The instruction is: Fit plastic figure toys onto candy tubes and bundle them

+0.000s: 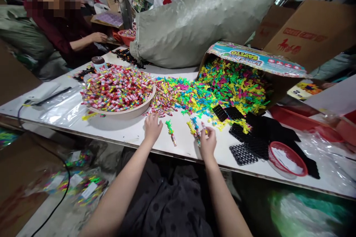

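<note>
My right hand (208, 141) is closed on a small candy tube (203, 125) with a pale pink end, held between thumb and fingers. Just left of it, yellow and blue plastic figures (194, 126) lie beside more tubes, partly behind my fingers. My left hand (152, 129) rests palm down at the near edge of the loose candy tubes (162, 100), thumb apart from the bent fingers, with nothing visible in it. Between my hands a green figure (169, 127) lies end to end with a candy tube (174, 140) on the white table (133, 133).
A wide basin (139, 110) heaped with candy tubes stands at left. Colourful figures spill from a tipped carton (258, 59). Black textured pads (244, 154) and a red basket (289, 159) lie right. A big sack (191, 26) lies behind; a co-worker (63, 37) sits far left.
</note>
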`<state>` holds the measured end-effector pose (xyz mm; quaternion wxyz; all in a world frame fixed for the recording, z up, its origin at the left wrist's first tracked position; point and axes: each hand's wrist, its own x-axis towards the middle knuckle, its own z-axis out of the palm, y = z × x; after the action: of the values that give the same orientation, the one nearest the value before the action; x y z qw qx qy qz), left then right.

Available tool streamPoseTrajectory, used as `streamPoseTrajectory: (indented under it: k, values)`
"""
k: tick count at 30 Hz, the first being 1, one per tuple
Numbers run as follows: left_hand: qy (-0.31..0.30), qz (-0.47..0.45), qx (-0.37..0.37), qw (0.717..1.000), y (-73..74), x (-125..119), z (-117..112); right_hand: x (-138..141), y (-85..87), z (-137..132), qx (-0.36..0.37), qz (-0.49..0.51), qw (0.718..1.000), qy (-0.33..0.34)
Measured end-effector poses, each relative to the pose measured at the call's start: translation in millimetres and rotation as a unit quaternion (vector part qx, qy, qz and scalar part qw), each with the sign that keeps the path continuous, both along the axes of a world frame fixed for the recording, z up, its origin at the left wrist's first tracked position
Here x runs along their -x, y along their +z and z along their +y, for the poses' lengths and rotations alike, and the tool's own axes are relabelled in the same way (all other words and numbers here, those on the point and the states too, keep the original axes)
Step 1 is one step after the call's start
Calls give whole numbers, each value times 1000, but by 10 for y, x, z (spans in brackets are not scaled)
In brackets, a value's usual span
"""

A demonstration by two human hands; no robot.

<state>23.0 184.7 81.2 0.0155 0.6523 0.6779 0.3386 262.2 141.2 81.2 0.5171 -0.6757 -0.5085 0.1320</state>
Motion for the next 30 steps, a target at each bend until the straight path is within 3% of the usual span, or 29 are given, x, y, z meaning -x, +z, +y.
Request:
streamPoseTrajectory:
  k: [4, 9, 12, 14, 17, 19, 23, 26, 30]
  values:
    - [-5, 26, 0, 1000, -9, 28, 187, -411, -58, 39, 0, 89, 995, -36]
    - [-6, 46, -9, 999, -17, -17, 162, -457, 93, 361, -46, 71, 996, -11]
    - [1, 51, -3, 999, 3, -16, 154, -358, 293, 768, -43, -14, 999, 14]
    - [3, 52, -4, 999, 16, -12, 154, -260, 397, 1053, 11, -105, 993, 45]
    - [1, 53, -2, 999, 27, -10, 151, -60, 440, 1377, 103, -209, 963, 133]
    - [-1, 51, -1, 999, 28, -12, 148, 89, 403, 1492, 125, -248, 944, 180]
    - [-1, 41, -4, 999, 26, -15, 146, 298, 345, 1552, 150, -313, 913, 214]
    - [0, 27, -4, 1000, 37, 0, 148, 321, 438, 1511, 143, -334, 908, 207]
    - [-37, -72, -6, 997, 101, 29, 93, 280, 693, 1191, 27, -319, 924, 210]
